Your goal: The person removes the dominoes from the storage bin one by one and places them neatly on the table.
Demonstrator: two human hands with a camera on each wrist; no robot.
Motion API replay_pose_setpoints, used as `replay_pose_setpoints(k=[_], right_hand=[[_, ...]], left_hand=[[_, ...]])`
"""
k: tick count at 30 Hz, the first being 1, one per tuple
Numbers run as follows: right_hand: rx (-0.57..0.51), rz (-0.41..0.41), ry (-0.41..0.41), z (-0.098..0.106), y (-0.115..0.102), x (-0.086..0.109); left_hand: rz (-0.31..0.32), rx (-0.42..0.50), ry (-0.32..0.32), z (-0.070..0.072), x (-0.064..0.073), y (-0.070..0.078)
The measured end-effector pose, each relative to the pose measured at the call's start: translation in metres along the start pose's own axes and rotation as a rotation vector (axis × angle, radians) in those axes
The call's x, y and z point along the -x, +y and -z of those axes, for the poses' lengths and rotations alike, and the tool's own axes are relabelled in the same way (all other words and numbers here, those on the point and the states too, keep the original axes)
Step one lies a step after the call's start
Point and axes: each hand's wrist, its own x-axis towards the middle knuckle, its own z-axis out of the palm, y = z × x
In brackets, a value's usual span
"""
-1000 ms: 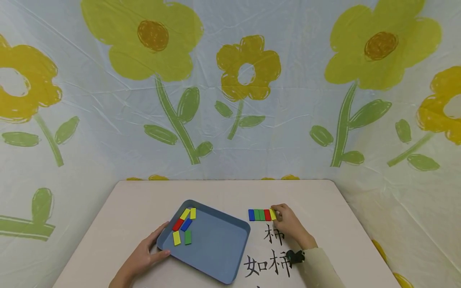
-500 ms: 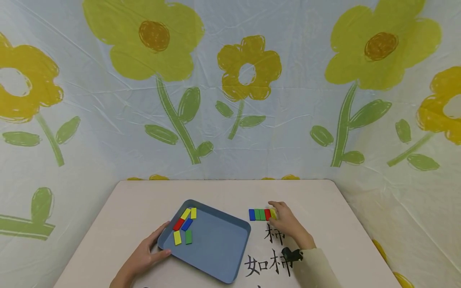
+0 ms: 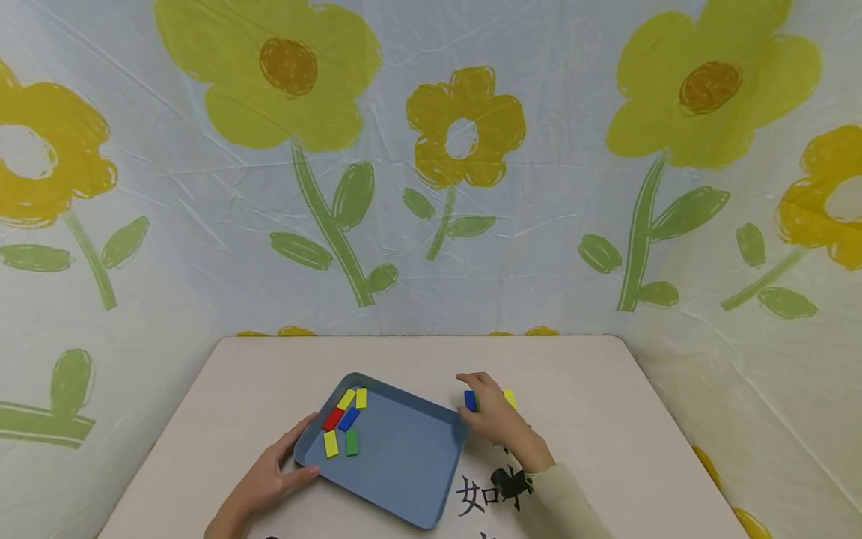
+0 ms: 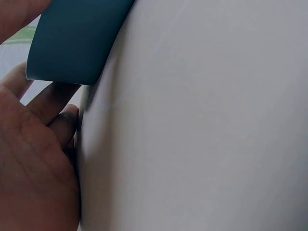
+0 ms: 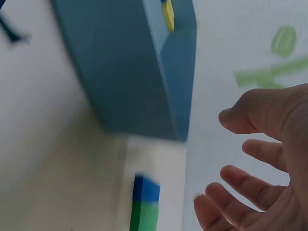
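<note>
Head view: A blue-grey tray (image 3: 397,457) sits askew on the pale worktop (image 3: 283,363). The left grip (image 3: 269,475) holds its left end, thumb at the near rim, fingers along the side. Six tiles (image 3: 333,419) lie loose in the tray's left part. The right grip (image 3: 494,412) is over a row of tiles (image 3: 469,402) just beside the tray's right corner; the row's middle is hidden.

Left wrist view: Tray wall appears smooth and stiff. Judged light and liable to slide; the rim corner is a sound hold.

Right wrist view: Right grip released, fingers apart, nothing between them. The row's blue and green tiles abut. Judged light, hard, rather slippery, not fragile; best pinched by the short ends, since neighbours block the long sides and a knock could disturb the row.
</note>
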Motion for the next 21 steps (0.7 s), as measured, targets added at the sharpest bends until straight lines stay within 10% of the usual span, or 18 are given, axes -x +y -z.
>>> replay_pose_setpoints(k=[21], right_hand=[[0.012,0.131,-0.114,-0.057,-0.054,-0.026]], left_hand=[[-0.002,-0.016,0.013,-0.001,0.000,0.002]])
